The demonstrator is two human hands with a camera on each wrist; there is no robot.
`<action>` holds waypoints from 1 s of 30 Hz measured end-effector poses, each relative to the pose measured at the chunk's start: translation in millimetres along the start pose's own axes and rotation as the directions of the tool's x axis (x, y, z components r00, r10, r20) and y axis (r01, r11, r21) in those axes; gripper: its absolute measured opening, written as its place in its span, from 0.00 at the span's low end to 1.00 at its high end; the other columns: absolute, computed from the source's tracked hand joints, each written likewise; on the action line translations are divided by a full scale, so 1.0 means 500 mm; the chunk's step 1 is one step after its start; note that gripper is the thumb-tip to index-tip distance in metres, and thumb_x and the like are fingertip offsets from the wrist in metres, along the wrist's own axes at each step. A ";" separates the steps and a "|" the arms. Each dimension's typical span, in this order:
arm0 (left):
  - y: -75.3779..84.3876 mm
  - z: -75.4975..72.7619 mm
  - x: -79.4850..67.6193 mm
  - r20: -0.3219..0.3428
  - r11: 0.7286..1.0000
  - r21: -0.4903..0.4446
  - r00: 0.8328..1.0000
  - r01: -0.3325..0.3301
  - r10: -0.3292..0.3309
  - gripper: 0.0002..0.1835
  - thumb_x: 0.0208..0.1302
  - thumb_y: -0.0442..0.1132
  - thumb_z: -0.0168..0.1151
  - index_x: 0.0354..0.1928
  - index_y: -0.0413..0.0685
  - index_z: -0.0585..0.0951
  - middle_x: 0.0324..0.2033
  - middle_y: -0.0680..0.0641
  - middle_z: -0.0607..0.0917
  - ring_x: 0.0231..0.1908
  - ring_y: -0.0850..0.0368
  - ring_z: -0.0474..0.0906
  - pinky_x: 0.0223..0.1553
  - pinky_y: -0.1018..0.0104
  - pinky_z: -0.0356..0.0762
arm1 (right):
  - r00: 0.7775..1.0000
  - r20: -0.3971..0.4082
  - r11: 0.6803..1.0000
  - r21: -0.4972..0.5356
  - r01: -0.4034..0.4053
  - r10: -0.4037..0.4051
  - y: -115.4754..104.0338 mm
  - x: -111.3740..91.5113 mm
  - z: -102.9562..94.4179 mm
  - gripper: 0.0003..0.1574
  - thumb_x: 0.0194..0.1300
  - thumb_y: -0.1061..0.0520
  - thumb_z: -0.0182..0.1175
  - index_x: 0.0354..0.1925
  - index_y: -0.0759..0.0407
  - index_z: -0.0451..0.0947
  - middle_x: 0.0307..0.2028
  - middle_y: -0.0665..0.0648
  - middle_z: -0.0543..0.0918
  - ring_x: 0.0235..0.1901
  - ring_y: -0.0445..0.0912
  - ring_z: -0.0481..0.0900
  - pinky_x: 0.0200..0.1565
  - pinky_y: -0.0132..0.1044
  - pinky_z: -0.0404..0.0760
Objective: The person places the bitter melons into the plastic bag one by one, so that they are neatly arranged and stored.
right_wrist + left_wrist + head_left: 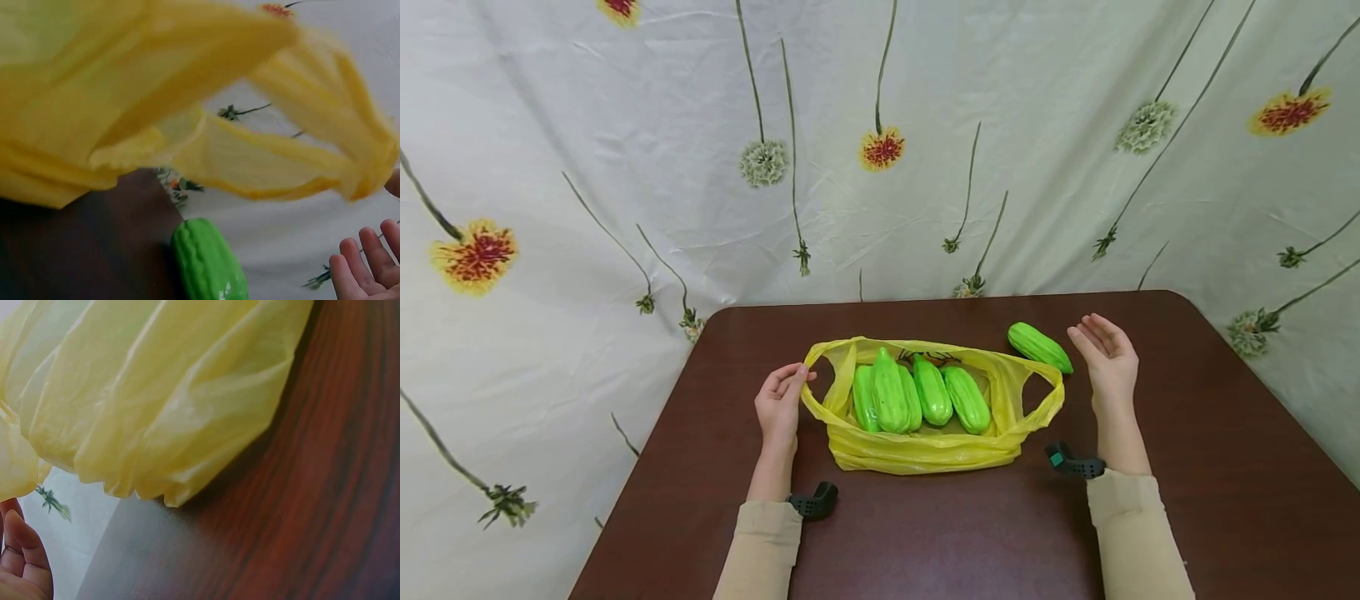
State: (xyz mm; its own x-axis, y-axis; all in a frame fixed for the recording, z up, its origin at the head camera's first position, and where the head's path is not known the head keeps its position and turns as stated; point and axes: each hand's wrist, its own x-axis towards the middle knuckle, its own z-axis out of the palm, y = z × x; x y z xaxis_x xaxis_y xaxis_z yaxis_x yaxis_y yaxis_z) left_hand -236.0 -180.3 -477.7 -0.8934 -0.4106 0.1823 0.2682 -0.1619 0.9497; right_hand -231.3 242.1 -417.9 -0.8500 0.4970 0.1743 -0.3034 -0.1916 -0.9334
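A yellow plastic bag (pixel 925 454) stands on the table with its mouth spread wide. Several green, ridged, cucumber-like vegetables (pixel 890 392) lie inside it. At the bag's left handle, my left hand (pixel 781 404) pinches the loop between thumb and fingers; the left wrist view shows only part of this hand (pixel 25 559) under the yellow plastic. My right hand (pixel 1111 362) is raised to the right of the bag, fingers extended and holding nothing, apart from the right handle (pixel 1051 404). One more green vegetable (pixel 1040 347) lies outside, behind the bag's right side and left of that hand.
The dark brown wooden table (pixel 955 533) has rounded far corners. Behind it hangs a pale cloth (pixel 700 125) printed with flowers. Each wrist wears a black camera mount, on the left (pixel 816 502) and on the right (pixel 1078 465).
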 end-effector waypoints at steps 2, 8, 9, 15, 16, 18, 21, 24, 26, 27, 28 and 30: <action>-0.001 0.000 -0.001 -0.001 1.000 -0.002 1.000 0.002 -0.002 0.16 0.59 0.42 0.66 0.42 0.35 0.80 0.25 0.55 0.86 0.35 0.59 0.83 0.40 0.73 0.76 | 1.000 -0.021 0.998 -0.060 -0.011 0.010 0.016 0.006 -0.008 0.28 0.52 0.61 0.70 0.53 0.57 0.75 0.48 0.53 0.79 0.48 0.41 0.77 0.45 0.24 0.75; 0.001 -0.002 -0.003 -0.003 1.000 0.019 1.000 0.002 -0.002 0.16 0.59 0.43 0.66 0.42 0.36 0.80 0.25 0.55 0.86 0.35 0.59 0.82 0.42 0.72 0.75 | 0.997 -0.075 0.988 -0.151 -0.044 0.033 0.062 0.018 -0.029 0.27 0.52 0.59 0.71 0.52 0.55 0.76 0.52 0.57 0.77 0.50 0.41 0.76 0.46 0.23 0.74; 0.001 -0.002 -0.003 -0.002 1.000 0.020 1.000 0.000 0.000 0.17 0.59 0.43 0.66 0.42 0.35 0.80 0.25 0.55 0.86 0.35 0.59 0.82 0.42 0.72 0.75 | 0.996 -0.078 0.987 -0.154 -0.055 0.044 0.069 0.019 -0.032 0.28 0.52 0.58 0.71 0.53 0.55 0.75 0.53 0.58 0.77 0.51 0.41 0.76 0.47 0.23 0.74; 0.002 -0.003 -0.002 0.008 1.000 0.012 1.000 -0.010 0.010 0.18 0.59 0.43 0.66 0.42 0.35 0.79 0.26 0.54 0.86 0.36 0.58 0.82 0.42 0.72 0.75 | 0.991 -0.090 0.966 -0.231 -0.118 0.100 0.105 0.025 -0.040 0.33 0.54 0.55 0.69 0.58 0.58 0.72 0.57 0.58 0.74 0.54 0.42 0.73 0.48 0.22 0.72; 0.002 -0.003 -0.002 0.010 1.000 0.011 1.000 -0.010 0.010 0.18 0.59 0.43 0.66 0.42 0.35 0.79 0.26 0.54 0.86 0.36 0.58 0.82 0.42 0.72 0.75 | 0.990 -0.091 0.963 -0.239 -0.123 0.103 0.110 0.026 -0.041 0.34 0.55 0.55 0.69 0.59 0.59 0.72 0.57 0.58 0.74 0.55 0.42 0.73 0.48 0.22 0.72; 0.001 -0.002 -0.002 0.012 1.000 0.011 1.000 -0.012 0.012 0.18 0.59 0.43 0.66 0.42 0.34 0.79 0.26 0.54 0.86 0.36 0.58 0.82 0.42 0.72 0.75 | 0.989 -0.097 0.961 -0.243 -0.131 0.111 0.118 0.027 -0.043 0.35 0.55 0.55 0.69 0.60 0.61 0.71 0.58 0.60 0.73 0.55 0.42 0.73 0.47 0.22 0.72; -0.001 -0.002 -0.002 0.014 1.000 0.009 1.000 -0.011 0.011 0.18 0.59 0.43 0.66 0.42 0.34 0.79 0.26 0.54 0.86 0.36 0.58 0.82 0.42 0.72 0.75 | 0.988 -0.092 0.950 -0.280 -0.142 0.120 0.126 0.028 -0.042 0.36 0.56 0.54 0.68 0.60 0.62 0.69 0.59 0.60 0.72 0.56 0.44 0.72 0.51 0.25 0.72; -0.001 -0.002 -0.001 0.015 1.000 0.008 1.000 -0.008 0.008 0.18 0.59 0.43 0.66 0.42 0.34 0.79 0.26 0.54 0.86 0.36 0.58 0.82 0.42 0.72 0.75 | 0.989 -0.074 0.926 -0.346 -0.148 0.130 0.134 0.030 -0.044 0.38 0.57 0.52 0.67 0.62 0.62 0.67 0.60 0.59 0.71 0.59 0.47 0.70 0.56 0.33 0.70; -0.001 -0.002 0.000 0.016 1.000 0.006 1.000 -0.007 0.007 0.18 0.59 0.43 0.66 0.42 0.34 0.79 0.26 0.54 0.86 0.36 0.58 0.82 0.42 0.72 0.75 | 0.990 -0.058 0.913 -0.381 -0.144 0.132 0.139 0.030 -0.045 0.39 0.58 0.50 0.66 0.63 0.62 0.66 0.61 0.59 0.70 0.61 0.49 0.69 0.59 0.39 0.68; 0.000 -0.002 0.000 0.015 1.000 0.006 1.000 -0.007 0.007 0.17 0.59 0.43 0.66 0.42 0.34 0.79 0.26 0.53 0.86 0.36 0.58 0.82 0.42 0.72 0.75 | 0.990 -0.053 0.910 -0.391 -0.141 0.131 0.142 0.031 -0.045 0.39 0.58 0.49 0.66 0.64 0.62 0.66 0.61 0.59 0.70 0.61 0.49 0.68 0.59 0.40 0.68; 0.000 -0.002 0.000 0.013 1.000 0.005 1.000 -0.006 0.006 0.17 0.59 0.43 0.66 0.42 0.34 0.79 0.26 0.53 0.86 0.36 0.58 0.82 0.42 0.72 0.75 | 0.991 -0.045 0.908 -0.397 -0.133 0.125 0.144 0.032 -0.046 0.40 0.58 0.49 0.66 0.64 0.62 0.65 0.62 0.60 0.70 0.61 0.49 0.68 0.59 0.40 0.68; 0.001 -0.003 0.000 0.010 1.000 0.003 1.000 -0.006 0.006 0.17 0.59 0.42 0.66 0.42 0.34 0.79 0.26 0.52 0.86 0.36 0.57 0.82 0.42 0.72 0.75 | 0.993 -0.034 0.907 -0.404 -0.118 0.114 0.148 0.034 -0.045 0.40 0.58 0.49 0.66 0.64 0.62 0.65 0.62 0.60 0.69 0.61 0.50 0.68 0.59 0.41 0.68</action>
State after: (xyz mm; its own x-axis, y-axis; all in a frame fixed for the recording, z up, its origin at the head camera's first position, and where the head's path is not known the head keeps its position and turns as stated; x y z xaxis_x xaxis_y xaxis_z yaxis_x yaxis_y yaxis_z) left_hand -235.5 -181.6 -477.5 -0.8953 -0.4027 0.1905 0.2725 -0.1566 0.9493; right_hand -258.6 255.5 -491.3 -0.8639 0.5005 0.0561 -0.0008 0.1099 -0.9939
